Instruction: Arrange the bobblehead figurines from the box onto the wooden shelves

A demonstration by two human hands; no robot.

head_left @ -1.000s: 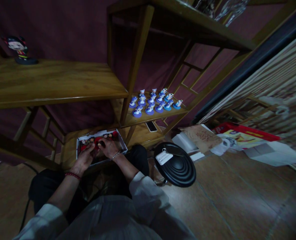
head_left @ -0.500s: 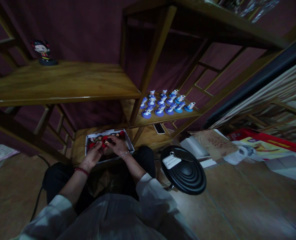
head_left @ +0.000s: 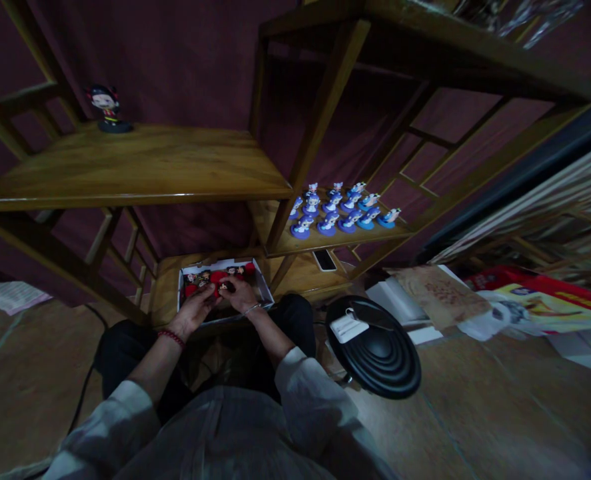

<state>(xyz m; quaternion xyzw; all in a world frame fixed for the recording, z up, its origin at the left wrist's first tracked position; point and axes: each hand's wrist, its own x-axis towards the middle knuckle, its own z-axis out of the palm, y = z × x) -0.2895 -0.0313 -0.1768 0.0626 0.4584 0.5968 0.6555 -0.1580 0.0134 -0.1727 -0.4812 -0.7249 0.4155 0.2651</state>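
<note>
A white box (head_left: 265, 288) with several small red and black figurines (head_left: 236, 270) stands on the low shelf in front of me. Over its near side, my left hand (head_left: 198, 308) and my right hand (head_left: 240, 296) meet around a small red figurine with a dark head (head_left: 224, 287). The fingers of both hands close on it from either side. My left wrist wears a red bead bracelet, my right a thin metal one.
Several purple and blue figurines (head_left: 328, 223) stand on the middle shelf, with a phone (head_left: 324, 261) below. One figurine (head_left: 108, 110) is on the upper left shelf (head_left: 150, 163). A round black stool (head_left: 382, 357) holds a white case (head_left: 348, 327). Boxes and bags (head_left: 438, 297) lie right.
The view has shifted slightly, so the scene sits a little further right. Both hands stay together over the box, with the red figurine between them turned a little.
</note>
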